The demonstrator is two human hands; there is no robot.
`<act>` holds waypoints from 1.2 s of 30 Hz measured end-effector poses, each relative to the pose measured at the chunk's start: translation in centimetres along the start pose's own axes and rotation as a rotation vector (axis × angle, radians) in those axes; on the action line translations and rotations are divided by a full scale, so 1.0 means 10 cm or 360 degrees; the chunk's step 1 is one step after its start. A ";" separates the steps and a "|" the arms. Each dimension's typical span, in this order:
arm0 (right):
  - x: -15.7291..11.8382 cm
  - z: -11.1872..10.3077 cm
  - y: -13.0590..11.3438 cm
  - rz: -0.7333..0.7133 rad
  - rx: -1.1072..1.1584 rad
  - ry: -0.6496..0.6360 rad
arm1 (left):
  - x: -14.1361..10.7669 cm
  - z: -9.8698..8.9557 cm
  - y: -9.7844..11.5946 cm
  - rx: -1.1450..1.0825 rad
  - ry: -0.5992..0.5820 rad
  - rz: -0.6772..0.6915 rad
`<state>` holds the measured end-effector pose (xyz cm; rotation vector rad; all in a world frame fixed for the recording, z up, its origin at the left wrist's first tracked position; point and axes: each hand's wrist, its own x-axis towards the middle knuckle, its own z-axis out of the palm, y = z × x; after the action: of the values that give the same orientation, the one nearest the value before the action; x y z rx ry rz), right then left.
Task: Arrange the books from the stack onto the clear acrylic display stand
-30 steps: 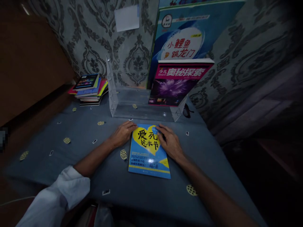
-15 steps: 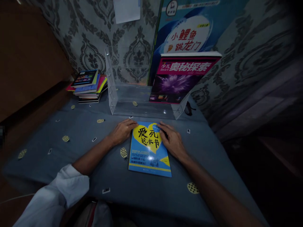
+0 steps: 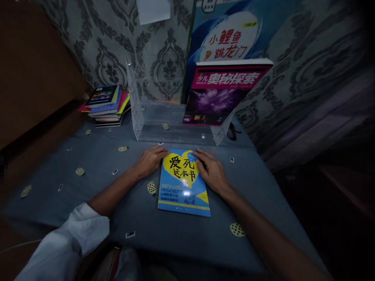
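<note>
A blue book with a yellow heart on its cover lies flat on the dark blue-grey tablecloth. My left hand holds it at the upper left corner, fingertips on the edge. At the upper right my right hand grips the opposite side, its fingers resting on the cover near the corner. The undersides of both thumbs are hidden. Just beyond the hands stands a clear acrylic book rack. A magenta and purple book leans upright in the rack's right part.
A tall blue picture book stands behind the rack against the patterned wall. Several books form a stack at the back left. A small dark object lies by the rack's right end. Brown boarding is on the left.
The view has shifted slightly, so everything sits a little higher and further left. Both hands keep their places on the blue book, which stays flat on the table.
</note>
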<state>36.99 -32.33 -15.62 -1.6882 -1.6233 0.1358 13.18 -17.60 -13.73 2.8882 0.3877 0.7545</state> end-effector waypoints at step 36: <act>0.11 0.00 0.22 0.0211 0.0490 0.0123 | 0.88 0.23 0.37 0.0018 -0.0621 0.0205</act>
<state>38.92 -31.09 -16.45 -1.5409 -1.3556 0.3628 22.50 -18.88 -10.95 2.9955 0.1604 0.1889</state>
